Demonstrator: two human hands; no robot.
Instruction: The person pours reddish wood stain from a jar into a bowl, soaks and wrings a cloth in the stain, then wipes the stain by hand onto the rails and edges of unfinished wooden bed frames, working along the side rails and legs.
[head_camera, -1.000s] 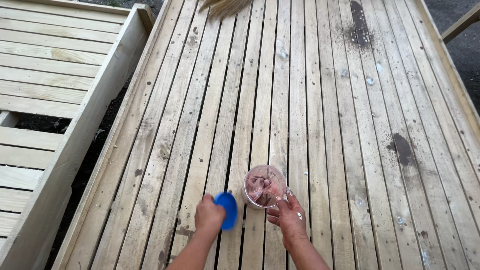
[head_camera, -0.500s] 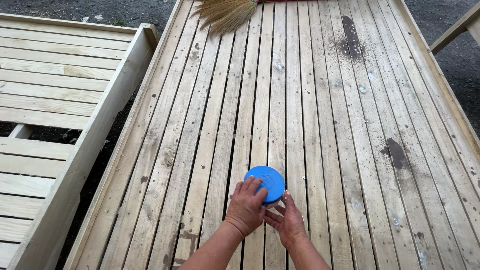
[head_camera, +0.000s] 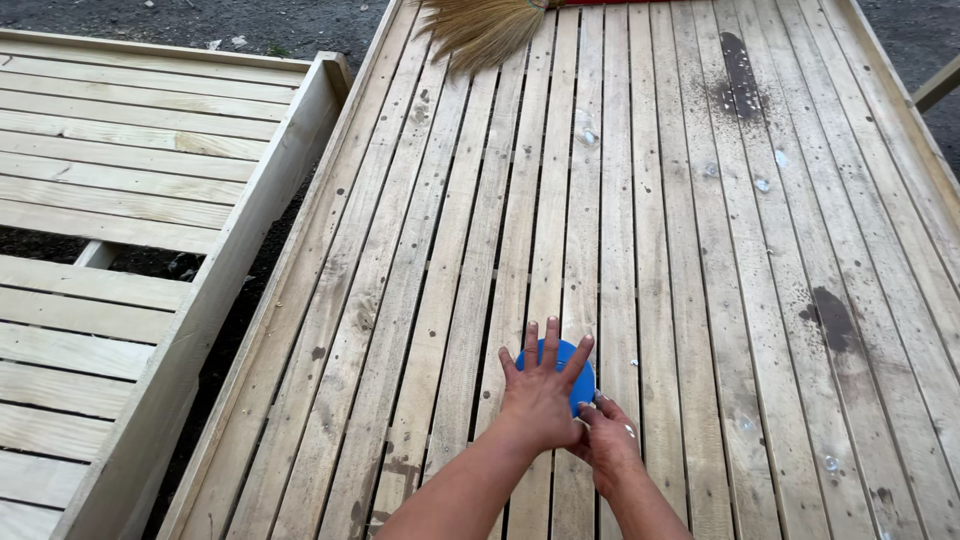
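A round clear container with a blue lid sits on a slatted wooden platform. My left hand lies flat on top of the blue lid, fingers spread and straight. My right hand grips the container's side just below and to the right of the lid. Most of the container is hidden under my hands.
A straw broom head lies at the platform's far edge. A second slatted wooden frame stands to the left across a dark gap of ground. Dark stains and small bits of debris dot the boards on the right.
One second ago my left hand held the blue lid beside the open container. The lid has since gone onto the container, and my left hand now presses flat on it.
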